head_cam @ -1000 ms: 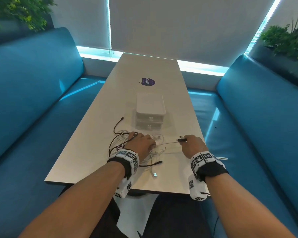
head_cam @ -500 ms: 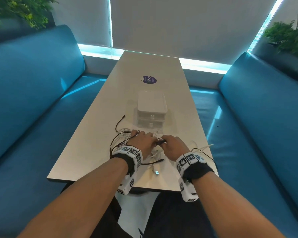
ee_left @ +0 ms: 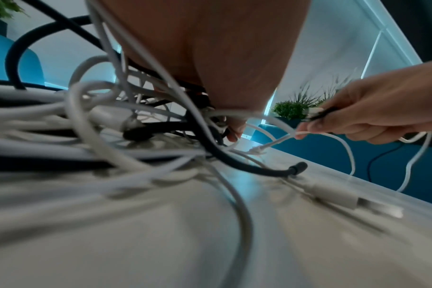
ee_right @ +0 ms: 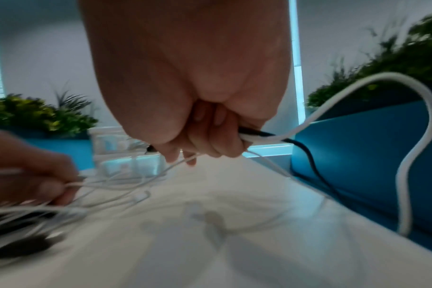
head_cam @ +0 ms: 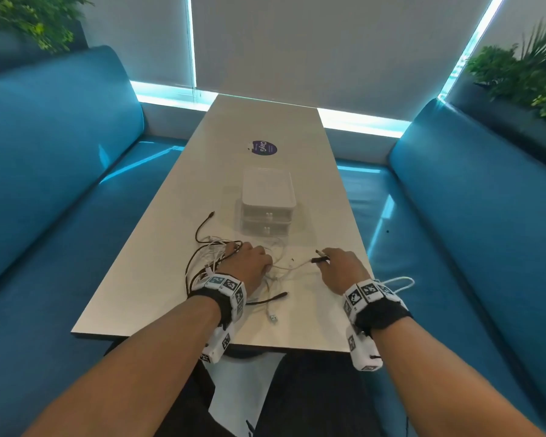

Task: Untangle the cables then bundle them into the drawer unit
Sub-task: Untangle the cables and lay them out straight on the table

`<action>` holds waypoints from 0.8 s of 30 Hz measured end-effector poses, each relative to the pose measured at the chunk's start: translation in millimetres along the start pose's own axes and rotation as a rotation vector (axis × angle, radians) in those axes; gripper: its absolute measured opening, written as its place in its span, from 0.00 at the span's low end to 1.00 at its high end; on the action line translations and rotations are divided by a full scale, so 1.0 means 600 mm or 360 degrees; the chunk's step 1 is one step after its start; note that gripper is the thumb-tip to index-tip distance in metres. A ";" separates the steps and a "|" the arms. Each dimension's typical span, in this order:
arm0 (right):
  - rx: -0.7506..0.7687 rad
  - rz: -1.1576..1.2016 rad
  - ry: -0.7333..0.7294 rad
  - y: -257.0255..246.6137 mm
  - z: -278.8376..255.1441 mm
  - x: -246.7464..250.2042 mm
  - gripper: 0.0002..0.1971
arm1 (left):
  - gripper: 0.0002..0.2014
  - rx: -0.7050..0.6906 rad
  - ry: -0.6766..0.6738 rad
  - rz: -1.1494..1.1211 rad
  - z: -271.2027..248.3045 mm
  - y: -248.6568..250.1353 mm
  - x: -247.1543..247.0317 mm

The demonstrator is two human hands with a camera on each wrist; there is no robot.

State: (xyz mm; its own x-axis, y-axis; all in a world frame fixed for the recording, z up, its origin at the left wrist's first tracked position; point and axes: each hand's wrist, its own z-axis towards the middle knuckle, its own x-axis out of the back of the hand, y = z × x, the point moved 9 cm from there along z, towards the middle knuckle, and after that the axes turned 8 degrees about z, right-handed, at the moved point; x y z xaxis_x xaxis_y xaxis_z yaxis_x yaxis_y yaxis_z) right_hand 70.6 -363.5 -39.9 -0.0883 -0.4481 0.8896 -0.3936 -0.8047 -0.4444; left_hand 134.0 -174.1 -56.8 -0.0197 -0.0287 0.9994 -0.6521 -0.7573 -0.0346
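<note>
A tangle of black and white cables point(head_cam: 213, 257) point(ee_left: 106, 124) lies on the table in front of a small clear drawer unit point(head_cam: 268, 201) point(ee_right: 116, 150) with a white top. My left hand point(head_cam: 249, 263) point(ee_left: 232, 134) rests on the tangle with fingers curled into the cables. To the right, my right hand point(head_cam: 325, 260) point(ee_right: 185, 157) point(ee_left: 306, 126) pinches a thin white cable point(head_cam: 292, 265) and grips a black cable point(ee_right: 306, 154) and a thicker white cable point(ee_right: 407, 109). A black plug end point(head_cam: 279, 294) and a white USB plug point(head_cam: 273, 317) lie near the front edge.
The long pale table point(head_cam: 265, 121) runs between two blue benches point(head_cam: 44, 152) point(head_cam: 470, 200). A round purple sticker point(head_cam: 262, 148) sits behind the drawer unit. A white loop of cable point(head_cam: 397, 283) hangs off the table's right edge. Plants point(head_cam: 524, 67) stand behind the benches.
My right hand, beside the left hand half a second ago, has pulled back to the right, drawing the thin white cable out of the tangle. The left hand stays on the pile.
</note>
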 end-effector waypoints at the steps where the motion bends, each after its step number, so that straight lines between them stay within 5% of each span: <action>1: 0.0051 0.0015 0.0011 -0.015 -0.003 -0.010 0.18 | 0.12 -0.0002 0.0005 0.0002 0.000 0.004 0.002; 7: 0.0394 -0.0048 -0.0180 -0.117 -0.014 -0.083 0.13 | 0.14 -0.0022 -0.0056 -0.0121 0.001 0.019 -0.002; 24: 0.0168 0.0164 -0.0203 -0.066 -0.001 -0.057 0.10 | 0.16 0.0038 -0.0128 -0.0212 -0.005 -0.006 -0.016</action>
State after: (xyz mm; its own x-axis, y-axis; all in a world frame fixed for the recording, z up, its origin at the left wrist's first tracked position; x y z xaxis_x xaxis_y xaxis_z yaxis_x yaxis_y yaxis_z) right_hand 88.8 -315.9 -52.4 -0.0037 -0.5707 0.8212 -0.2896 -0.7854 -0.5471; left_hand 134.1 -169.3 -65.9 0.1268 0.0217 0.9917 -0.6266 -0.7733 0.0971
